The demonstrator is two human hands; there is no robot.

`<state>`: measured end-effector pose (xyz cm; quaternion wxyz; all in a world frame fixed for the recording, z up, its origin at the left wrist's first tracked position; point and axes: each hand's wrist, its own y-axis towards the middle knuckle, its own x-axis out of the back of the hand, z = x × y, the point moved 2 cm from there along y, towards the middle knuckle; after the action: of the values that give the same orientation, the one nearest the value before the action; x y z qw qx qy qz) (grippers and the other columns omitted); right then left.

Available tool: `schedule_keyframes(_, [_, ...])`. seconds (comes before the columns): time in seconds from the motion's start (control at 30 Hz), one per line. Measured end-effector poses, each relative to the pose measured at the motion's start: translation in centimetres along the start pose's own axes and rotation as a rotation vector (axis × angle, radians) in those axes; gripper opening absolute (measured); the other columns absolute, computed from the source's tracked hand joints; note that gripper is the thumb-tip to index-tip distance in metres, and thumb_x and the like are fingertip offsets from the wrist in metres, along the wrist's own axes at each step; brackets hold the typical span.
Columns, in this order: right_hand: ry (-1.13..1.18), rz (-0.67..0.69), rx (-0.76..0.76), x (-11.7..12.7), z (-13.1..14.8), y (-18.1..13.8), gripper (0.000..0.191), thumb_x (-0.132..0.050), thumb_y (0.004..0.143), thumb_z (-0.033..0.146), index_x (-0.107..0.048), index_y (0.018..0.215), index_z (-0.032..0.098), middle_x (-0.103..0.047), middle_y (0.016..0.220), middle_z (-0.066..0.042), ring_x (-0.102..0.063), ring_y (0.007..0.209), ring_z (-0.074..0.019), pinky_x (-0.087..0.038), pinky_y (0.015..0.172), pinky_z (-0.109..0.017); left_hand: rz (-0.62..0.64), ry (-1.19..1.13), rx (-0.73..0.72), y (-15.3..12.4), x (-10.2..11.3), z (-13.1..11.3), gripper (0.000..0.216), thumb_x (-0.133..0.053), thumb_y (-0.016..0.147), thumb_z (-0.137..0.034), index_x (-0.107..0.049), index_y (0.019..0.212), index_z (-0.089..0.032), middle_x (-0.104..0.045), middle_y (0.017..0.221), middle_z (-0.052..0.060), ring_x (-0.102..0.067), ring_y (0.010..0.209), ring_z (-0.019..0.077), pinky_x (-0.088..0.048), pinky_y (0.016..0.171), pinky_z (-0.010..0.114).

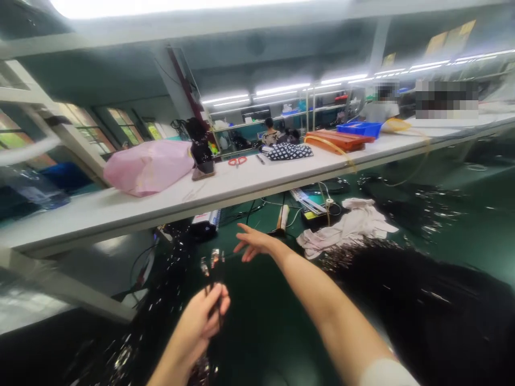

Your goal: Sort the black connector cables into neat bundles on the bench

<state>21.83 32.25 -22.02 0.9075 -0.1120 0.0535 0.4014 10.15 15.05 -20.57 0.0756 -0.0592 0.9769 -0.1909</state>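
My left hand (203, 316) is closed around a few thin black cables, whose shiny connector ends (215, 257) stick up above the fingers. Ahead and to the right, my right hand (255, 244) reaches out over the dark green work surface (273, 321) with its fingers spread and nothing in them. Beside my left hand spreads a pile of black cables with glinting ends (173, 273). Another large heap of black cables (422, 305) lies to the right of my right forearm. A crumpled pale cloth (350, 228) lies just beyond that arm.
A raised white shelf (241, 182) crosses in front, bearing a pink bag (148, 166), red-handled scissors (237, 161), a checked cloth (287, 151), an orange tray (338, 142) and a blue bin (360, 129). Under it sits a power strip (317, 217). Several people sit farther back.
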Motion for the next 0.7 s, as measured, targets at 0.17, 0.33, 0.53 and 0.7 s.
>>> schedule_keyframes(0.17, [0.065,0.057,-0.070,-1.5,-2.8,7.0,0.064,-0.039,0.089,0.024,0.005,0.135,0.019,-0.060,0.062,0.002,-0.056,0.040,-0.0116,-0.046,0.042,-0.021,-0.316,-0.170,0.021,0.9,4.2,-1.5,0.026,-0.062,0.066,-0.034,-0.052,0.073,-0.012,-0.048,0.051,-0.003,-0.017,0.025,-0.0035,-0.008,0.029,0.010])
schedule_keyframes(0.33, [0.247,0.699,-0.107,-6.8,-6.3,3.1,0.067,-0.055,0.069,0.062,-0.043,0.115,0.014,-0.062,0.069,-0.004,-0.062,0.057,-0.0159,-0.051,0.050,-0.025,-0.438,-0.242,0.017,4.9,6.3,-0.4,0.017,-0.046,0.081,-0.023,-0.049,0.071,-0.011,-0.048,0.050,-0.002,-0.018,0.024,-0.0022,-0.011,0.027,0.010])
schedule_keyframes(0.53, [0.448,0.363,-0.159,-6.3,-10.8,-4.6,0.071,-0.074,0.056,0.030,-0.040,0.116,0.016,-0.050,0.055,0.007,-0.047,0.034,-0.0082,-0.038,0.031,-0.018,-0.386,-0.215,0.062,11.7,7.5,1.8,0.016,-0.041,0.084,-0.017,-0.045,0.070,-0.010,-0.050,0.054,-0.001,-0.020,0.028,-0.0026,-0.013,0.030,0.010])
schedule_keyframes(0.7, [0.958,-0.107,-0.158,-2.6,-16.9,-7.8,0.050,-0.066,0.062,0.032,-0.048,0.107,0.018,-0.039,0.055,0.009,-0.019,0.035,0.0002,-0.008,0.031,-0.012,-0.363,0.205,0.193,15.9,6.6,6.3,0.023,-0.045,0.082,-0.039,-0.038,0.081,-0.017,-0.053,0.065,0.001,-0.019,0.031,-0.0015,-0.010,0.035,0.013])
